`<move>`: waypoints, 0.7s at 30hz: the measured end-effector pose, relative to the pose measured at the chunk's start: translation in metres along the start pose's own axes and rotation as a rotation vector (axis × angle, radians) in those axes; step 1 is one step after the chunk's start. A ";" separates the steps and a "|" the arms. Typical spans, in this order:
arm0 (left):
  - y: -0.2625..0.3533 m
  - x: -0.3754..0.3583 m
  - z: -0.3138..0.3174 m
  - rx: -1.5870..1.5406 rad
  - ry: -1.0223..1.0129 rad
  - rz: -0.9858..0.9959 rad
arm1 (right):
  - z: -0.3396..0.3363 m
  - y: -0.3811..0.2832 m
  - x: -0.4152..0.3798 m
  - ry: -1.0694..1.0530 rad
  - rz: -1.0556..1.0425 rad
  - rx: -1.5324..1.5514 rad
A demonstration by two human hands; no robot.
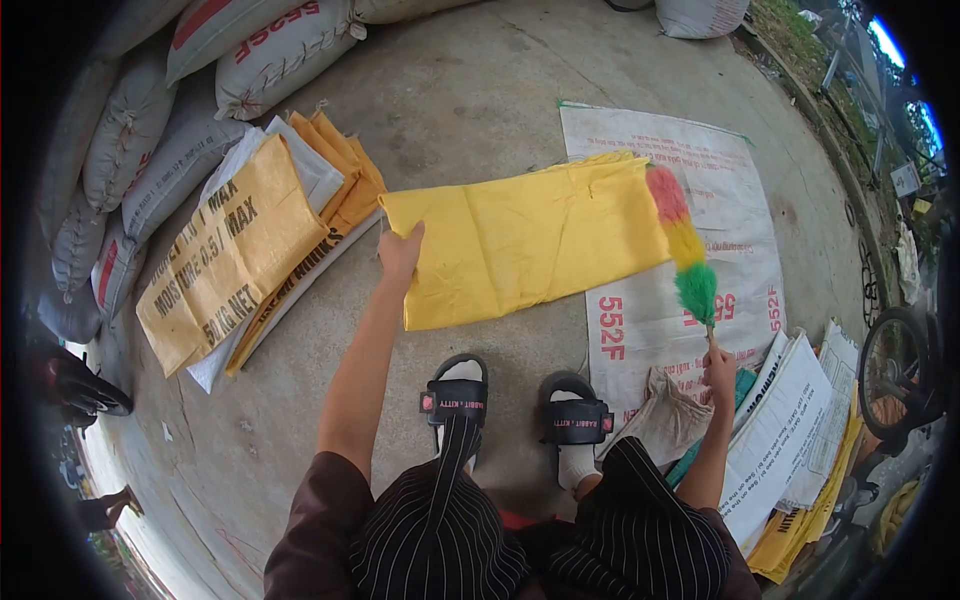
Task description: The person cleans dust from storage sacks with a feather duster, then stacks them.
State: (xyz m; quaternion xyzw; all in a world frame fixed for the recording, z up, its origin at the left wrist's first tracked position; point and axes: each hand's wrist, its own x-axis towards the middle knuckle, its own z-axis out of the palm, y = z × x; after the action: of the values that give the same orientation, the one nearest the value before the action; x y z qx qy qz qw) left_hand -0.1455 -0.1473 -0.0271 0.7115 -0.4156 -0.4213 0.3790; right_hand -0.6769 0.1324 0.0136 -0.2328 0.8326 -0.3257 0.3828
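Note:
My left hand (402, 252) pinches the left edge of a folded yellow woven sack (530, 235), which stretches across to the right. In my right hand (717, 372) is the handle of a feather-style duster (685, 240) with pink, yellow and green bristles. The duster's head lies against the sack's right end. Under that end, a white sack printed 552F (735, 210) is spread flat on the concrete. A crumpled greyish cloth (665, 415) lies just left of my right wrist.
Folded sacks (235, 250) are piled at the left, with stuffed white sacks (285, 60) stacked behind them. More folded sacks (775, 440) lie at the lower right. A bicycle wheel (895, 375) stands at the right edge. My sandalled feet (460, 400) are on the concrete floor.

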 end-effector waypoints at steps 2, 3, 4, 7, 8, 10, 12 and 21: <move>0.085 -0.032 0.016 0.223 -0.023 0.357 | -0.036 -0.019 -0.024 -0.232 -0.018 -0.095; 0.128 -0.059 0.022 0.170 -0.063 0.471 | -0.045 -0.039 -0.040 -0.228 -0.016 -0.092; 0.161 -0.081 0.028 0.113 -0.102 0.583 | -0.048 -0.064 -0.057 -0.358 0.034 -0.220; 0.200 -0.115 0.043 0.268 -0.307 1.390 | -0.043 -0.080 -0.070 -0.472 0.001 -0.444; 0.215 -0.139 0.040 0.348 -0.365 1.602 | -0.039 -0.074 -0.065 -0.340 -0.135 -0.435; 0.225 -0.182 0.036 0.271 -0.398 1.816 | -0.036 -0.075 -0.060 -0.145 -0.311 -0.363; 0.204 -0.204 0.032 0.343 -0.467 1.819 | -0.035 -0.087 -0.066 -0.042 -0.229 -0.155; 0.071 -0.135 0.010 0.622 -0.475 1.530 | -0.069 0.046 -0.023 0.540 0.048 -0.472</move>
State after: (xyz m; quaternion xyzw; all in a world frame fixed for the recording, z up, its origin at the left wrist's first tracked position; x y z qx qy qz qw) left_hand -0.2141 -0.0525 0.0704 0.2001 -0.9459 -0.0545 0.2494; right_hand -0.7236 0.2034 0.0253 -0.2007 0.9612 -0.1650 0.0922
